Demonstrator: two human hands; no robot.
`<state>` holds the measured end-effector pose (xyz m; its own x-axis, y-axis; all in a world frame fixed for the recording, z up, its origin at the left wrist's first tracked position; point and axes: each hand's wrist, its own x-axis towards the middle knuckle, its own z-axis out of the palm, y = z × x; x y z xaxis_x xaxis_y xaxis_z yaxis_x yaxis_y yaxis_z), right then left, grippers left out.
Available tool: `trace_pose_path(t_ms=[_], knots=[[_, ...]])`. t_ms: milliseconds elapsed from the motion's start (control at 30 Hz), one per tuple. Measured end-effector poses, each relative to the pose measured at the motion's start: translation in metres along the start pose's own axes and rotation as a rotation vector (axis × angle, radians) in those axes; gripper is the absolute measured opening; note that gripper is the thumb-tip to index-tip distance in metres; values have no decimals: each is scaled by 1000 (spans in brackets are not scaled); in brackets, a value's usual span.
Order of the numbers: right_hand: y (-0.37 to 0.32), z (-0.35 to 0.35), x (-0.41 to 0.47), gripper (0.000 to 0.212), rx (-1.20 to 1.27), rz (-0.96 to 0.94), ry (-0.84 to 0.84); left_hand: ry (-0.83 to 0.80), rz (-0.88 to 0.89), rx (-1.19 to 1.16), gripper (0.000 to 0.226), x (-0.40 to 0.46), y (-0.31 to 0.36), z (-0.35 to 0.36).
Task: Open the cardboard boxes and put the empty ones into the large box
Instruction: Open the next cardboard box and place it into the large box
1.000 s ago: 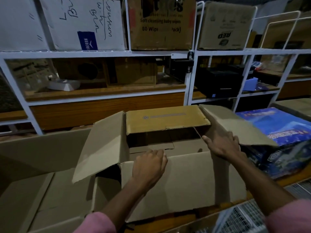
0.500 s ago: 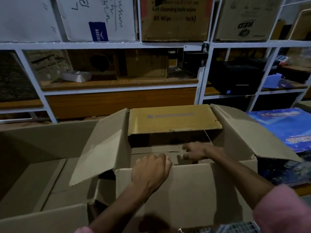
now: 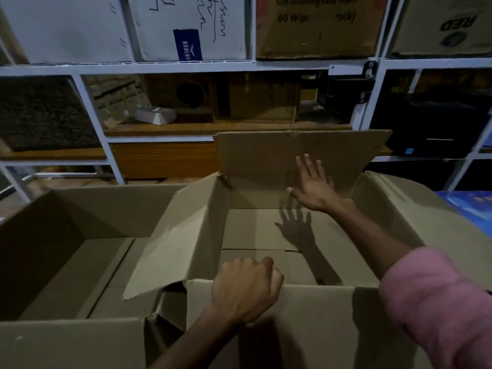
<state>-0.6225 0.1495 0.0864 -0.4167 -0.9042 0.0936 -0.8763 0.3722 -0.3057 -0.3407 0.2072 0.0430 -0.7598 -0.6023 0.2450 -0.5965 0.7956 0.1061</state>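
Observation:
A brown cardboard box stands open in front of me, and its inside looks empty down to the bottom flaps. My left hand is closed over the box's near rim. My right hand reaches across the opening with fingers spread, palm against the far flap, which stands upright. The left flap leans out over the large box beside it on the left, which is open too, with nothing visible inside.
A white metal shelf rack runs across the back, stacked with cardboard boxes above and dark items at the right. A blue printed box sits at the right edge, behind the open box's right flap.
My right hand went from the right flap into the box, then pushed the far flap up from folded-over to upright. My view came closer and looks further down. The left hand stayed on the rim.

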Motion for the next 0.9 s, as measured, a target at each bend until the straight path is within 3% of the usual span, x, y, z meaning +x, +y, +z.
trace_pose_path(t_ms=[200, 333, 467, 600, 667, 800, 900], knots=[[11, 26, 48, 87, 2, 68, -81, -151, -74, 26, 36, 5, 2, -3], [18, 33, 62, 85, -72, 103, -164, -162, -95, 60, 35, 6, 3, -5], [13, 19, 62, 83, -55, 81, -136, -121, -89, 84, 37, 7, 2, -2], [-1, -12, 30, 72, 36, 23, -258, 9, -42, 49, 48, 6, -7, 8], [-10, -24, 1, 66, 61, -40, -267, 116, 30, -22, 42, 1, -13, 15], [-16, -28, -86, 56, 244, -112, -197, 368, 272, 45, 41, -27, -33, 33], [-9, -11, -162, 42, 278, -101, 61, 385, 130, 122, 49, -58, -56, 43]])
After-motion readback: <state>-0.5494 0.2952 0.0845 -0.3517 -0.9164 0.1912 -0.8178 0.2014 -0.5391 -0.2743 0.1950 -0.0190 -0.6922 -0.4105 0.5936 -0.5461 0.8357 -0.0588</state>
